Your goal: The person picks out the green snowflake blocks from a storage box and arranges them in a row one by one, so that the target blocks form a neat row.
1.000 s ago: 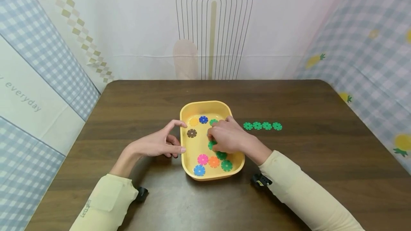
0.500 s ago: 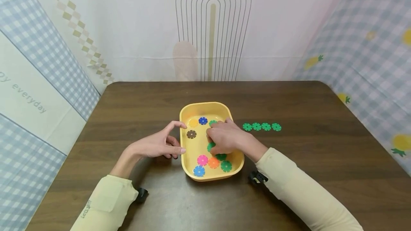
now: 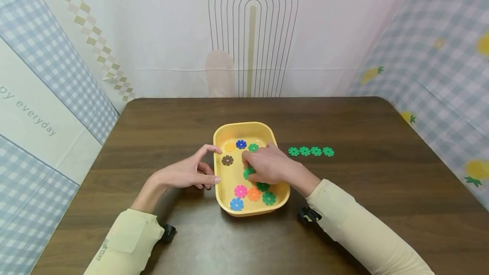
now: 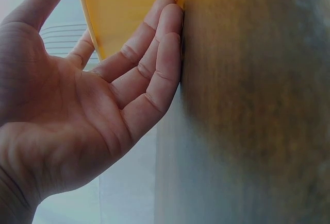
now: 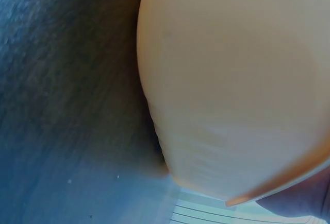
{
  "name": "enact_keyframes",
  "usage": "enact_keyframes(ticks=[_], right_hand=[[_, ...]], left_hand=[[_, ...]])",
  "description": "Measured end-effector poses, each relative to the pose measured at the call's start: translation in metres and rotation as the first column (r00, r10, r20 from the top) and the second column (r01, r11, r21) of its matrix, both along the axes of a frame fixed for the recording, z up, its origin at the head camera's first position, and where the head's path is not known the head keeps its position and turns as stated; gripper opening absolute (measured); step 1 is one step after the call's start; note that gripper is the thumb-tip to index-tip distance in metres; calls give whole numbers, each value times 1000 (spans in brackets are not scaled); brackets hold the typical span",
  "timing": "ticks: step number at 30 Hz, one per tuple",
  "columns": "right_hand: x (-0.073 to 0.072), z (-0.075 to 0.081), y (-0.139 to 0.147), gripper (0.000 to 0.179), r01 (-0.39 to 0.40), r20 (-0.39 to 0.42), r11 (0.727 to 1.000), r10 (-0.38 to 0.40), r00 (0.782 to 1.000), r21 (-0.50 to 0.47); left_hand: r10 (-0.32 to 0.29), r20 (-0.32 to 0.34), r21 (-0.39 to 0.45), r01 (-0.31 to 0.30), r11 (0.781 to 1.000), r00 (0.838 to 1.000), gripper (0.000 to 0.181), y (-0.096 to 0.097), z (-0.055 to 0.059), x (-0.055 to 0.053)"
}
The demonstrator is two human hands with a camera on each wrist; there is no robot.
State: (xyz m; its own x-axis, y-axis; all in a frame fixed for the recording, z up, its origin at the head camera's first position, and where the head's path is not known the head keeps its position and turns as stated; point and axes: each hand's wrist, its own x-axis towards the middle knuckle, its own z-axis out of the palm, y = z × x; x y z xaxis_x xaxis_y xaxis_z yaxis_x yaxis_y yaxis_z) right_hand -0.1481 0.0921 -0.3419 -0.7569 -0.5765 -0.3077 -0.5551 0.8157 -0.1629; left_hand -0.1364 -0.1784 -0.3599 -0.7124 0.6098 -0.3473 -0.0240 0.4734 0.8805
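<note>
A yellow tray [image 3: 248,212] on the table holds several notched plastic interlocking discs. My left hand [image 3: 187,169] is at its left side. The index fingertip and thumb touch the rim; in the left wrist view, the other fingers lie lightly bent against the outer wall [image 4: 124,13]. Inside the tray, my right hand [image 3: 269,164] has its fingers curled and pinches a green interlocking disc [image 3: 248,173]; its grip is partly hidden by the hand. Another green disc [image 3: 262,186] lies just below the thumb. The right wrist view shows mostly the tray's outer wall [image 5: 232,80].
A row of several green discs [image 3: 310,151] lies on the brown table [image 3: 366,190] right of the tray. Inside the tray are pink [image 3: 240,191], orange [image 3: 254,194], light blue [image 3: 236,204], brown [image 3: 227,160], dark blue [image 3: 241,144] and yellow discs [image 3: 229,147]. Patterned cloth [image 3: 172,33] hangs behind.
My right hand has shifted slightly left inside the tray, and the green disc at its fingertips has moved left with it. The left hand stays at the rim.
</note>
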Motion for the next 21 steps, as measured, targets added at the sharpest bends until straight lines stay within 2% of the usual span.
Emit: enact_keyframes(ticks=[5, 10, 16, 21], right_hand=[[-2, 0, 3, 21, -14, 15, 997, 15, 1000, -69], [-4, 2, 9, 17, 13, 75, 976, 3, 997, -216], [-7, 5, 17, 20, 73, 174, 904, 1, 985, -421], [-11, 6, 22, 16, 103, 212, 843, 13, 977, -528]], left_hand=[[3, 1, 7, -3, 1000, 1000, 76, 0, 0, 0], [4, 0, 8, -4, 1000, 1000, 76, 0, 0, 1], [1, -2, 11, -1, 1000, 1000, 76, 0, -1, 1], [4, -2, 8, -4, 1000, 1000, 74, 0, -1, 1]])
